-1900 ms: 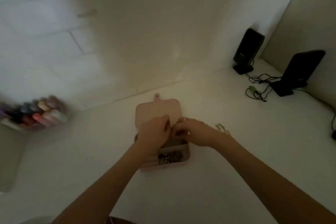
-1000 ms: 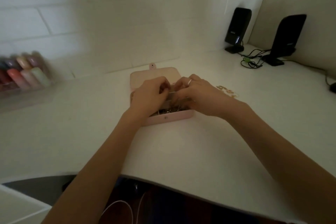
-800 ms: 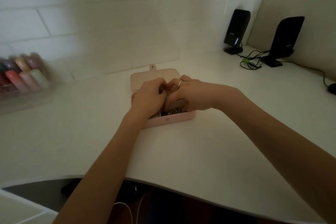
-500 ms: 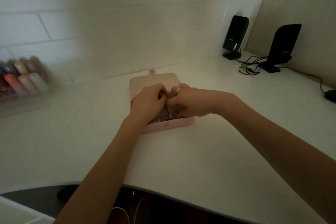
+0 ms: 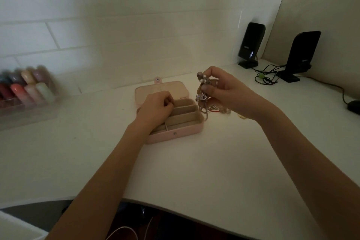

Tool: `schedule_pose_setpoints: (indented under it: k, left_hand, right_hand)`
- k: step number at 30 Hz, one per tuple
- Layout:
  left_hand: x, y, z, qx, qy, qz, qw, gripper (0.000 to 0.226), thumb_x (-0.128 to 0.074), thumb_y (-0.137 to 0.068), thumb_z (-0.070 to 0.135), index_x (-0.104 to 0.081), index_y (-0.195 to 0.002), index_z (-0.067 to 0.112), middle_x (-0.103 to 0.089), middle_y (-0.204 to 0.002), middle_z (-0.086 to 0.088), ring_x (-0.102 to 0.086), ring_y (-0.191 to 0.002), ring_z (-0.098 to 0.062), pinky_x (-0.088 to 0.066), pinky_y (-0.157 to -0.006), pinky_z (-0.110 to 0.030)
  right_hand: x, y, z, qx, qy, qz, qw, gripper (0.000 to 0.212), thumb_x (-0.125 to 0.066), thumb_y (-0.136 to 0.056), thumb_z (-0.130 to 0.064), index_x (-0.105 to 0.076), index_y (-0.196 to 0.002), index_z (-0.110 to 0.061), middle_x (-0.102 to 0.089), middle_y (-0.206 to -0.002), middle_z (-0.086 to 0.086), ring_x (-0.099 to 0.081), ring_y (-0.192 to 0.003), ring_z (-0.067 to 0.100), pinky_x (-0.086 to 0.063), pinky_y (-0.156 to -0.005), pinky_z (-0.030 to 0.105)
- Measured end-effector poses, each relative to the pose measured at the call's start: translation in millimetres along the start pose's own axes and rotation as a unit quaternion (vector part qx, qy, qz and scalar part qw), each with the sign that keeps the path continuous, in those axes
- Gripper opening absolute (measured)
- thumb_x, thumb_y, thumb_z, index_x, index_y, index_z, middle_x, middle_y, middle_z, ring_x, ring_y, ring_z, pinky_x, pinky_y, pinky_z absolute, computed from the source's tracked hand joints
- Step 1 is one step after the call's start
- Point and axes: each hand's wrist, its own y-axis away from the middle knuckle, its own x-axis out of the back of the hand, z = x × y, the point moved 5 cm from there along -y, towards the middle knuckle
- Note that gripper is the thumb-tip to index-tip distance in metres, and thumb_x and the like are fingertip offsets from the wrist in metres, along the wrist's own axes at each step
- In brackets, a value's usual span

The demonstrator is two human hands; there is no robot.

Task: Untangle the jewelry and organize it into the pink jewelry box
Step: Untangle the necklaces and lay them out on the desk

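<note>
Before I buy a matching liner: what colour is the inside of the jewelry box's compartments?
Beige or tan lining inside the pink jewelry box, in the head view.

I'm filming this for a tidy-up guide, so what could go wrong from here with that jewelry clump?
The right hand pinches the tangled jewelry only near its top; dangling strands could snag the pink jewelry box wall. Pulling may tighten knots. Loose pieces on the desk beside the box could get swept away.
</note>
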Motion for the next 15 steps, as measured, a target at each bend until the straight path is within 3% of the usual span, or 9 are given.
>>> schedule_pose_setpoints:
  k: [5,15]
  left_hand:
    - [11.8,-9.3,-15.1,0.015,-0.030,0.017,0.999,0.015,-0.052,-0.081,0.009,-0.064,-0.079,0.019,-0.058,-0.073,0.003,-0.054,-0.079,-0.017,-0.045,-0.075,-0.033]
    - [21.9,-23.0,-31.6,0.006,-0.030,-0.007,1.000,0.016,-0.055,-0.079,0.007,-0.065,-0.078,0.020,-0.055,-0.066,0.011,-0.052,-0.072,-0.014,-0.042,-0.071,-0.030]
  right_hand:
    - [10.7,12.2,-2.0,0.000,0.006,0.013,1.000,0.008,-0.045,-0.095,-0.001,-0.042,-0.099,-0.007,-0.059,-0.079,0.013,-0.063,-0.070,0.021,-0.056,-0.069,0.030]
    - [0.8,19.9,33.0,-0.044,0.012,-0.016,0.999,0.011,-0.047,-0.093,0.004,-0.044,-0.093,-0.007,-0.058,-0.076,0.010,-0.062,-0.071,0.021,-0.058,-0.071,0.032]
